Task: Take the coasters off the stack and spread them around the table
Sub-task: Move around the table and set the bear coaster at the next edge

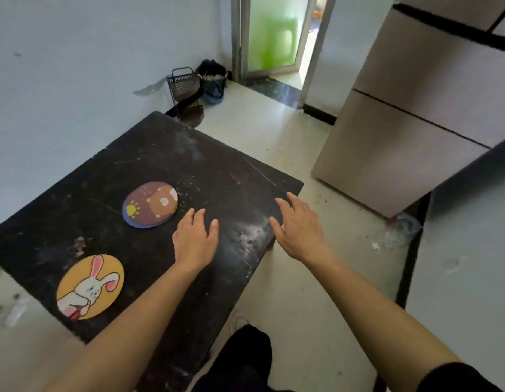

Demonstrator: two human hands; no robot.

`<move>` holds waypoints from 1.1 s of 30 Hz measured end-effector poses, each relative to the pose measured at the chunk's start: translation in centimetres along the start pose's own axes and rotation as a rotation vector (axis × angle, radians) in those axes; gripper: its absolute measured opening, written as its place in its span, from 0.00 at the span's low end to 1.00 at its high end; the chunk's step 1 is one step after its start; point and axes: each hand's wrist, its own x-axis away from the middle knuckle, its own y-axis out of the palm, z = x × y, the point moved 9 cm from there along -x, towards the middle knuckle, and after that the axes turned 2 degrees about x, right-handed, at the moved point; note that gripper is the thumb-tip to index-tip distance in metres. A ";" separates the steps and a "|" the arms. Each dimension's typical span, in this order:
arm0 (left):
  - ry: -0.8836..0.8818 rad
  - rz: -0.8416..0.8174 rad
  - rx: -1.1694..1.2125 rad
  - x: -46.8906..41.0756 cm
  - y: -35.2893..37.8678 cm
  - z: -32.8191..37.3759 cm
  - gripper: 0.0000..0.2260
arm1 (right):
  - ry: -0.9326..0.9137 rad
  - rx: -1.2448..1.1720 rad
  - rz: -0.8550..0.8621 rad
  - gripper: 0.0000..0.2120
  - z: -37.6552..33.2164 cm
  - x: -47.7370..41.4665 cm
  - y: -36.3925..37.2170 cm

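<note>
A small stack of round coasters (150,204) lies near the middle of the black table (160,154); its top one is brown with a bear and a yellow sun. A single yellow coaster with a white rabbit (90,287) lies flat near the table's front left edge. My left hand (195,239) hovers over the table just right of the stack, fingers apart, holding nothing. My right hand (298,227) is spread over the table's right edge, also holding nothing.
A beige fridge (415,114) stands on the right. By the far wall sit a black wire rack (184,86) and a dark bucket (213,77). A doorway with a green stool (274,38) opens at the back. My dark-clothed leg (240,360) is below the table's near corner.
</note>
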 end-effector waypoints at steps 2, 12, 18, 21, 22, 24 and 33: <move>-0.118 0.006 0.057 -2.1 -0.3 -2.0 0.26 | -0.053 0.041 -0.044 0.28 -1.3 -3.6 0.3; -0.613 0.110 0.472 -5.8 -3.0 -12.2 0.24 | -0.394 0.083 -0.174 0.28 -14.3 -17.1 3.2; -0.855 0.226 0.717 -7.5 -1.5 -16.5 0.25 | -0.586 0.028 -0.330 0.29 -22.9 -23.2 8.4; -0.951 0.271 0.795 -8.4 0.2 -18.0 0.26 | -0.665 -0.012 -0.439 0.30 -26.4 -25.5 12.3; -0.975 0.281 0.811 -8.7 0.8 -18.4 0.27 | -0.689 -0.018 -0.476 0.31 -27.3 -26.0 13.6; -1.021 0.311 0.836 -8.9 1.7 -18.9 0.27 | -0.721 -0.017 -0.545 0.34 -28.9 -26.4 16.0; -1.186 0.446 0.953 -9.0 4.3 -19.5 0.26 | -0.742 -0.027 -0.578 0.31 -30.8 -26.4 20.3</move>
